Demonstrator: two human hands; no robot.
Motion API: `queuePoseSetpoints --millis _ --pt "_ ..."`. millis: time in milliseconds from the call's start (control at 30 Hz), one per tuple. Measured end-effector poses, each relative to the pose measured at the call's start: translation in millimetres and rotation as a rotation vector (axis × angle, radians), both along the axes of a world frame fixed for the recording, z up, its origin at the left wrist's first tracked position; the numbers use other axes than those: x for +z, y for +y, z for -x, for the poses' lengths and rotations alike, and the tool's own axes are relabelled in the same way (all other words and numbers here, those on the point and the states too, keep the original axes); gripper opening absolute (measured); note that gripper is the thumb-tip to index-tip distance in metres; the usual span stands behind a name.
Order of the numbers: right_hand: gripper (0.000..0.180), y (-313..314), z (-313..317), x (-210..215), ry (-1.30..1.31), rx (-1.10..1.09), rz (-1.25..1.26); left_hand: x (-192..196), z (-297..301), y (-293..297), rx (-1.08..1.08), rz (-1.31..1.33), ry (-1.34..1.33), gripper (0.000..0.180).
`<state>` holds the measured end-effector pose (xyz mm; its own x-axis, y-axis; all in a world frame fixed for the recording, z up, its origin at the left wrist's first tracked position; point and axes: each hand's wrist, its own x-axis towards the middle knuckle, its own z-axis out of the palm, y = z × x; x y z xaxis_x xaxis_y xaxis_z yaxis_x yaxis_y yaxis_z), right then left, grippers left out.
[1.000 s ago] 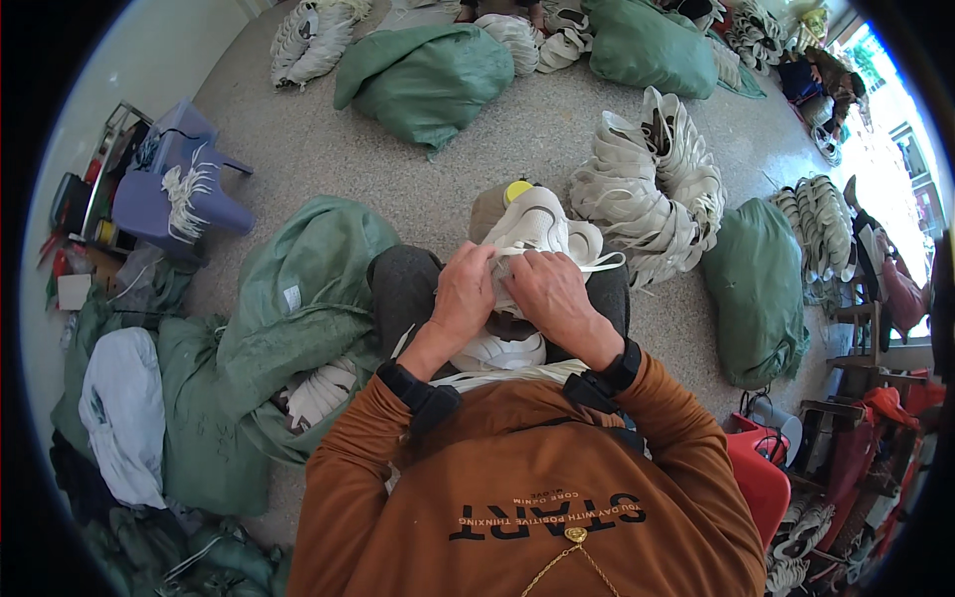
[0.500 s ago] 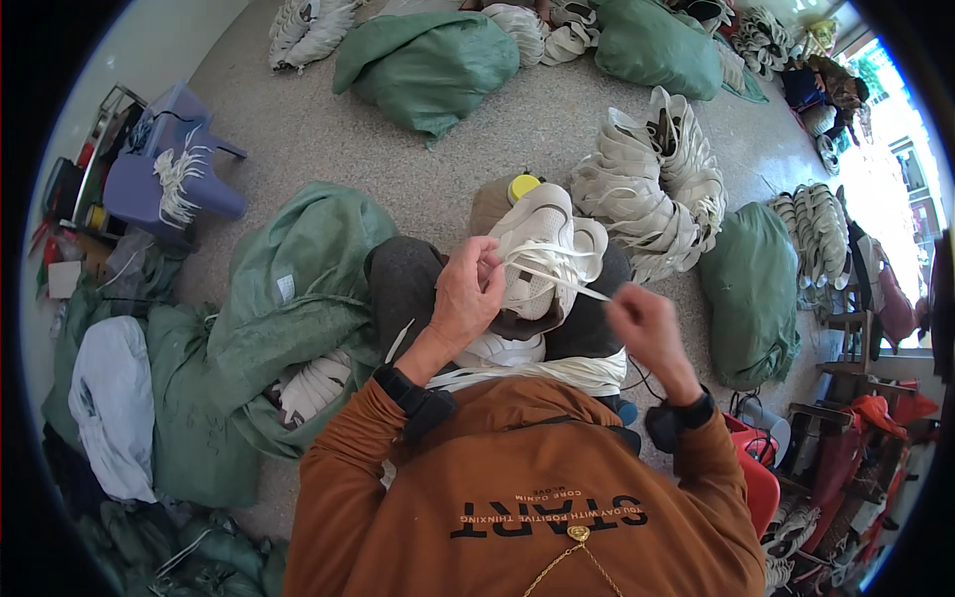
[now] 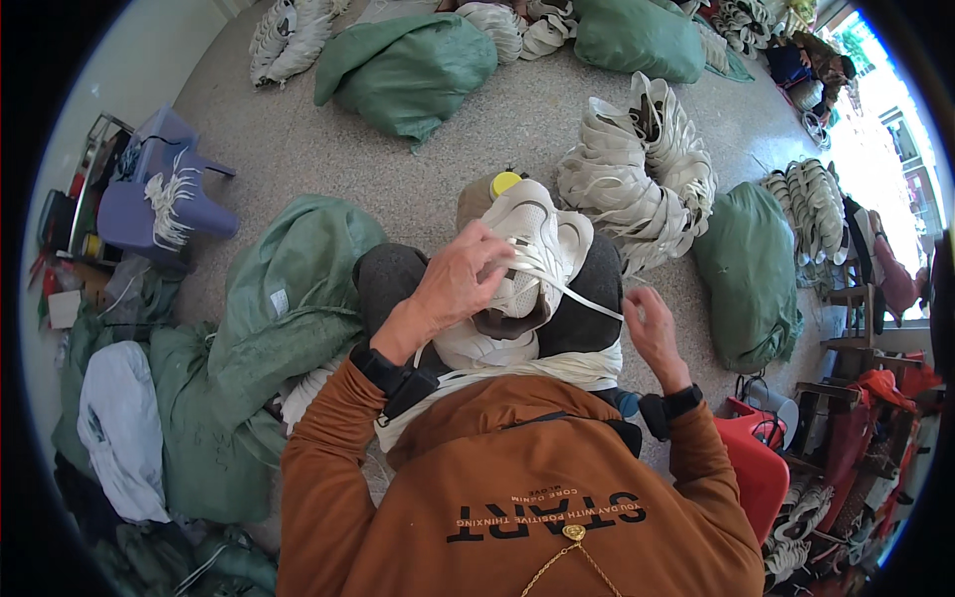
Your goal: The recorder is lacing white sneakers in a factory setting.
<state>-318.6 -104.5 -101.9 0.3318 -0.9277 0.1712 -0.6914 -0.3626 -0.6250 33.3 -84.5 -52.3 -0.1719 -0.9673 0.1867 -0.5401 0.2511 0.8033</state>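
Note:
A white sneaker (image 3: 525, 221) rests on my lap, its toe pointing away from me and its opening toward me. A second white shoe (image 3: 574, 239) lies against its right side, and another pale shoe (image 3: 485, 348) sits below. My left hand (image 3: 460, 277) is closed at the left of the tongue, fingers pinching the lacing. From there a flat white shoelace (image 3: 589, 301) runs taut to the right. My right hand (image 3: 652, 330), held out beside my right knee, pinches its end. A bundle of white laces (image 3: 572, 370) lies across my lap.
Green sacks (image 3: 748, 279) stand to the right, left and far side. Nested rows of pale shoes (image 3: 637, 179) lie ahead. A purple stool (image 3: 164, 204) with laces on it is at left, a red chair (image 3: 746, 468) at right. A yellow-lidded container (image 3: 505, 184) stands beyond my knees.
My right hand has moved slightly down, and the lace from the shoe to it looks longer. My left hand remains at the lacing. The whole view has shifted a little.

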Motion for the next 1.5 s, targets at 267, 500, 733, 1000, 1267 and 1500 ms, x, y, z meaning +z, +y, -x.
queuePoseSetpoints --millis 267,500,733,1000,1267,1500 --pt "0.02 -17 -105 42 -0.221 0.314 -0.265 -8 -24 -20 -0.109 -0.214 0.002 0.019" --pt "0.031 -17 -89 63 -0.417 0.415 -0.576 -6 -18 -20 -0.015 -0.258 0.023 0.017" --pt "0.028 -39 -72 76 -0.68 0.413 -0.916 0 8 6 0.139 -0.024 -0.001 0.016" --pt "0.023 -59 -74 58 -0.553 0.166 -0.279 10 37 16 -0.024 0.284 -0.396 0.025" --pt "0.051 16 -96 34 -0.102 0.292 0.035 7 34 7 -0.077 0.314 -0.635 0.01" --pt "0.038 23 -121 25 -0.176 0.2 0.114 -5 24 17 0.061 0.347 -0.487 0.008"
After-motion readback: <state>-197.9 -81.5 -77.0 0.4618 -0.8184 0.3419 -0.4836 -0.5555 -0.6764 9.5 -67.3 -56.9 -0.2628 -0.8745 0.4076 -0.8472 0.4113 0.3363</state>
